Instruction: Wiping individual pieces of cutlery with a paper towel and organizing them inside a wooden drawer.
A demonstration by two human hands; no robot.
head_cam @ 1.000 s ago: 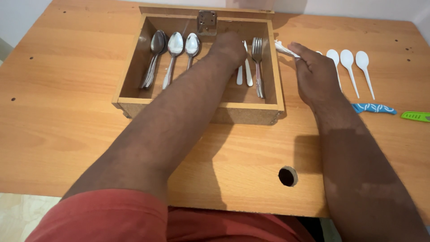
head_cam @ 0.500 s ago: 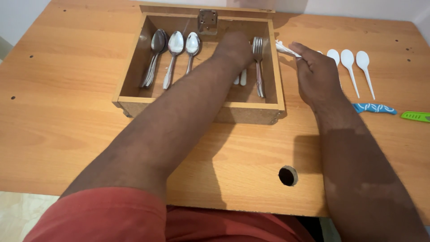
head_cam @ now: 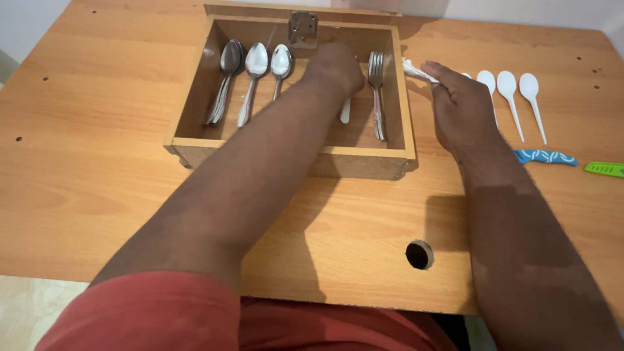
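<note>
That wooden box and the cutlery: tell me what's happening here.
A person reaches the left hand into the open wooden box, over a white plastic utensil lying between the metal spoons and the metal forks. The right hand rests on the table beside the box, pinching white plastic cutlery. Three white plastic spoons lie farther right.

A light wooden table (head_cam: pixel 97 169) with a round cable hole (head_cam: pixel 419 254) stands against a pale wall (head_cam: pixel 520 13).

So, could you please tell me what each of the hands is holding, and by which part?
The right hand pinches white plastic utensils by one end. The left hand covers a white utensil in the wooden box; its grip is hidden.
</note>
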